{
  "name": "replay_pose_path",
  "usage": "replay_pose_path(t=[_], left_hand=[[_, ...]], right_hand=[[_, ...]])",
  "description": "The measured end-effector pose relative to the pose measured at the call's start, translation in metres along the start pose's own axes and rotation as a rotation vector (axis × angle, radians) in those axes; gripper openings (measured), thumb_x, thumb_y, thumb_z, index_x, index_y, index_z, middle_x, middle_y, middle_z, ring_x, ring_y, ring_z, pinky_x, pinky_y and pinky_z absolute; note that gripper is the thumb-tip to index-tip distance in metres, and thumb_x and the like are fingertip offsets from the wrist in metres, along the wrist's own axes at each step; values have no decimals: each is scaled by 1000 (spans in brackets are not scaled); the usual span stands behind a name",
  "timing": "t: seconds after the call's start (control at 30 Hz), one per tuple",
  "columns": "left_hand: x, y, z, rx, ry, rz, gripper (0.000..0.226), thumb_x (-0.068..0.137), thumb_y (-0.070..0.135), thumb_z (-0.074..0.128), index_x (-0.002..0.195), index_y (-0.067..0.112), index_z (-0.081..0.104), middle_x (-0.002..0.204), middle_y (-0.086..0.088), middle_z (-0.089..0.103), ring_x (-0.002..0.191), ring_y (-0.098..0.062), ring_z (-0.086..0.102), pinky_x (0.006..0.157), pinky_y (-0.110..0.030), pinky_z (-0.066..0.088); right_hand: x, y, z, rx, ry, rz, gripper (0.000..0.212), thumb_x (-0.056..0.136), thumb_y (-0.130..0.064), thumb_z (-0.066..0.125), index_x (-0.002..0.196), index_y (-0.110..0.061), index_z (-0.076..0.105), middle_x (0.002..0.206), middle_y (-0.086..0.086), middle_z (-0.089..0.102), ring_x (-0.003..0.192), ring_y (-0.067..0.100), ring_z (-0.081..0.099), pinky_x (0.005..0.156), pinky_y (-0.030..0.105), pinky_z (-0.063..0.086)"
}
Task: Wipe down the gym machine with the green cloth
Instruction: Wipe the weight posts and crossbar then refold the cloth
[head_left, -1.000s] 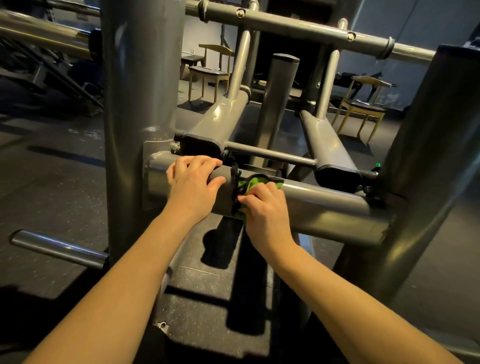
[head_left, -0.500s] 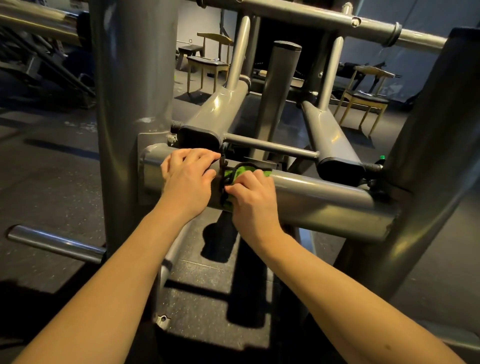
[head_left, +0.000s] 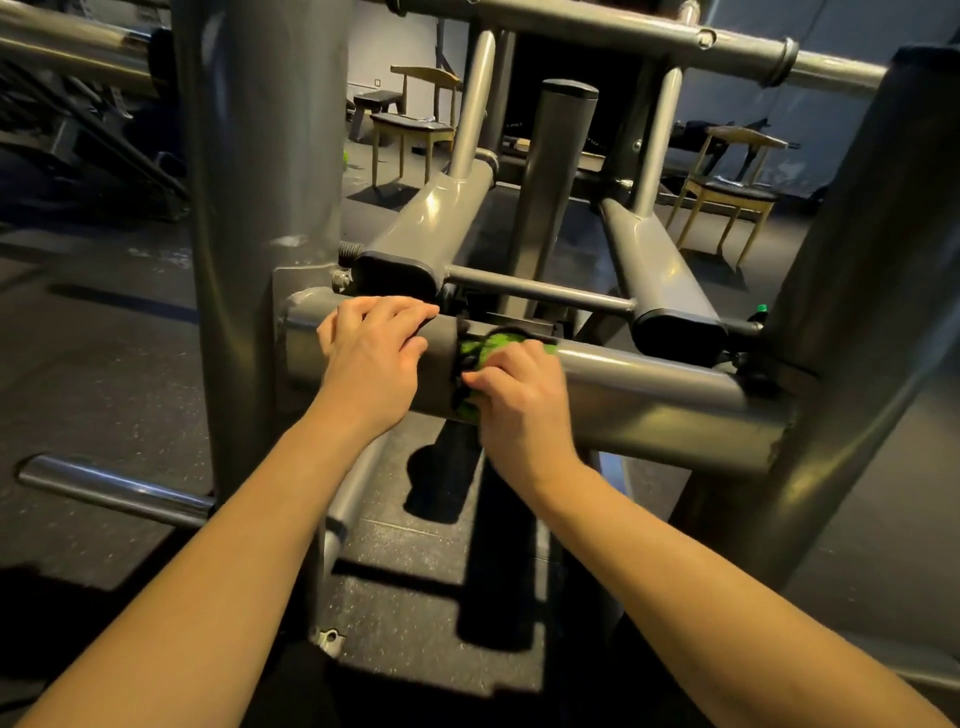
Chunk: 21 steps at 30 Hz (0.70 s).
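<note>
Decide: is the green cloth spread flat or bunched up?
Bunched up: the green cloth is wadded under the right hand, which grips it against the grey crossbar.

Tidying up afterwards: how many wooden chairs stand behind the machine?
2. The left chair stands left of the capped post; the right chair stands right of it. The machine frame may hide more.
</note>
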<state>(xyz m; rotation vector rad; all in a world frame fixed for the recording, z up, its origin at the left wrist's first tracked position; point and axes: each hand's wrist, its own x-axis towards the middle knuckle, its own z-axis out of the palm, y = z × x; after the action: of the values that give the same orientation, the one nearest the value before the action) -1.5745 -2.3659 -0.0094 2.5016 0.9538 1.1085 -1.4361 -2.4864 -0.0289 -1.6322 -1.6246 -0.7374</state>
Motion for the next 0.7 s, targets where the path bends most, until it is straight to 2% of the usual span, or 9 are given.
replay_pose_path(t=[0.1, 0.2, 0.23, 0.3, 0.4, 0.47, 0.53, 0.6, 0.7], left_hand=[[-2, -5, -3, -47, -12, 27, 43, 102, 10, 53, 141, 28, 59, 144, 10, 55, 136, -17, 37, 112, -34, 17], [-15, 2, -13, -140, 74, 20, 42, 99, 3, 55, 138, 18, 61, 143, 3, 56, 137, -13, 38, 113, -10, 14], [-22, 8, -17, -191, 131, -4, 35, 98, 4, 57, 131, 16, 64, 136, 0, 59, 131, -10, 42, 111, -6, 20], [-39, 23, -21, -368, 184, -153, 17, 99, 12, 59, 114, 17, 67, 116, -1, 64, 112, -12, 55, 102, -18, 43], [-59, 48, -23, -704, 1, -423, 14, 102, 31, 58, 107, 23, 68, 101, 1, 70, 98, -16, 67, 86, -30, 57], [-68, 60, -23, -815, -124, -430, 17, 103, 35, 56, 114, 29, 68, 108, 6, 72, 105, -10, 68, 90, -28, 56], [-75, 68, -22, -851, -185, -373, 17, 102, 36, 58, 118, 37, 64, 114, 12, 72, 109, -2, 66, 94, -25, 53], [-81, 72, -22, -846, -187, -342, 20, 100, 32, 62, 119, 39, 63, 113, 15, 72, 109, 2, 65, 90, -20, 54], [-87, 71, -20, -782, -104, -319, 22, 96, 19, 69, 114, 32, 66, 106, 15, 73, 103, 3, 66, 83, -12, 52]], right_hand=[[12, -17, 8, 15, -120, -27, 10, 80, -2, 80, 88, -8, 76, 96, 9, 68, 89, 27, 58, 73, 41, 47], [11, -15, -16, 150, -188, 48, 18, 83, -4, 79, 100, -11, 75, 104, 6, 70, 98, 23, 61, 84, 43, 54], [8, -16, -28, 243, -183, 123, 20, 86, -5, 76, 104, -12, 74, 107, 3, 70, 102, 20, 63, 90, 40, 54], [2, -20, -49, 439, -132, 319, 21, 89, -5, 73, 108, -14, 71, 107, -3, 71, 103, 8, 65, 93, 27, 54], [-5, -25, -65, 623, -33, 515, 19, 92, 0, 68, 105, -13, 69, 99, -8, 71, 96, 2, 67, 85, 14, 52], [-9, -29, -71, 702, -38, 556, 18, 93, 1, 67, 105, -12, 69, 98, -7, 72, 94, 4, 68, 83, 17, 55], [-12, -33, -73, 765, -84, 567, 24, 92, 3, 66, 107, -15, 70, 99, -8, 73, 97, 7, 69, 90, 26, 58], [-16, -33, -74, 826, -128, 557, 31, 93, 6, 65, 112, -16, 73, 106, -7, 75, 106, 9, 69, 97, 35, 57], [-20, -29, -75, 883, -231, 478, 42, 91, 12, 61, 119, -17, 74, 117, -7, 73, 117, 10, 66, 101, 33, 54]])
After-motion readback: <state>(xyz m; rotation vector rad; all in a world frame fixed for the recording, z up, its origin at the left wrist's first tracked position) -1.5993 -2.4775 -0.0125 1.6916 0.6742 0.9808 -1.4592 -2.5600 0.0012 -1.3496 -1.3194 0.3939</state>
